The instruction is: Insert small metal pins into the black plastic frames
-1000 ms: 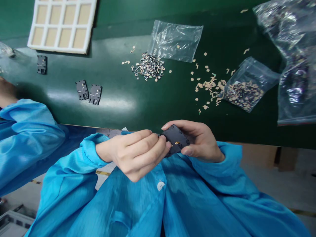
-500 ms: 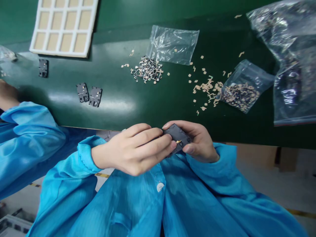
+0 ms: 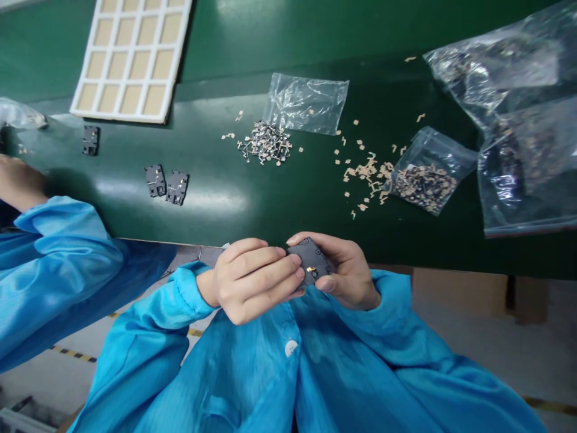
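A dark grey, flat plastic housing (image 3: pixel 315 252) with a small gold-coloured metal piece on it is held in front of my body, just off the table edge. My right hand (image 3: pixel 350 273) grips its right side, thumb at the lower edge and index finger along the top. From the left, my left hand (image 3: pixel 252 279) closes over the other end, its fingertips pressed on the face near the gold piece. Those fingers cover the left part of the housing, and the left thumb is hidden.
On the green table (image 3: pixel 225 216) lie several similar black housings (image 3: pixel 177 187), a pile of small metal parts (image 3: pixel 267 143), a flat clear bag (image 3: pixel 309 103), scattered tan pieces (image 3: pixel 367 171), a bag of parts (image 3: pixel 424 180), large bags (image 3: pixel 527 138) and a white gridded tray (image 3: pixel 130 60). A co-worker's arm (image 3: pixel 67 240) is at left.
The view has shifted slightly, so the table items appear lower. Both hands still hold the housing, which has tilted a little, and the left fingers remain on its face.
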Tool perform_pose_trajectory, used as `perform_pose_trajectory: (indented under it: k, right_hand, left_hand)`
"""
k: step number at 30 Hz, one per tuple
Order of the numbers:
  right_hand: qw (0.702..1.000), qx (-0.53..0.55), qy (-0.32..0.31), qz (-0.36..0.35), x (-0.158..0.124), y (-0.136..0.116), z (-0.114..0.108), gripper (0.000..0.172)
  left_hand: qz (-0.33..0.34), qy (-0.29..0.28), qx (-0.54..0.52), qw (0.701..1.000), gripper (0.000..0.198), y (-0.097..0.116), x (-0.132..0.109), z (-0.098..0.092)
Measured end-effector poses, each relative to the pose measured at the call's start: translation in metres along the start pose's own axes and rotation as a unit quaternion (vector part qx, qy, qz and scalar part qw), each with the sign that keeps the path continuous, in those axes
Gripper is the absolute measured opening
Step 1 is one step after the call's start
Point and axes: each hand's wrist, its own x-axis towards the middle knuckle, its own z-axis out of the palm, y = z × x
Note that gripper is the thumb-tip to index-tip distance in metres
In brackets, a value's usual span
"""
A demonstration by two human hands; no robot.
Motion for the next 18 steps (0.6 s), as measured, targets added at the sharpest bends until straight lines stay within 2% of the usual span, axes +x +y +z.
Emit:
perform_pose_trajectory:
  k: [5, 8, 9, 11, 14, 16, 18]
  right_hand:
    - [0.999, -0.033, 0.031, -0.011, 0.004, 0.009, -0.002, 0.046]
    - [0.999, -0.006, 0.044, -0.015, 0.004, 0.015, -0.007, 0.045]
    - [0.998, -0.005, 0.054, -0.016, 0.002, 0.017, -0.01, 0.045]
    - [0.996, -0.023, 0.082, -0.019, -0.002, 0.017, -0.016, 0.041]
    - [0.992, -0.061, 0.107, -0.035, -0.009, 0.011, -0.026, 0.03]
    - [0.988, -0.09, 0.118, -0.051, -0.017, 0.0, -0.031, 0.026]
    - [0.979, -0.132, 0.137, -0.069, -0.033, -0.016, -0.038, 0.024]
  left_hand:
    - [-0.009, 0.006, 0.02, 1.0, 0.011, -0.004, -0.011, 0.005]
    - [-0.068, 0.019, 0.045, 0.996, 0.016, -0.022, -0.029, -0.003]
    - [-0.105, 0.031, 0.08, 0.991, 0.019, -0.034, -0.036, -0.007]
    - [-0.206, 0.036, 0.198, 0.957, 0.021, -0.067, -0.046, -0.015]
    - [-0.343, -0.067, 0.278, 0.895, 0.029, -0.126, -0.053, -0.021]
    - [-0.382, -0.127, 0.267, 0.876, 0.033, -0.155, -0.05, -0.025]
    - [-0.379, -0.165, 0.235, 0.88, 0.033, -0.165, -0.045, -0.028]
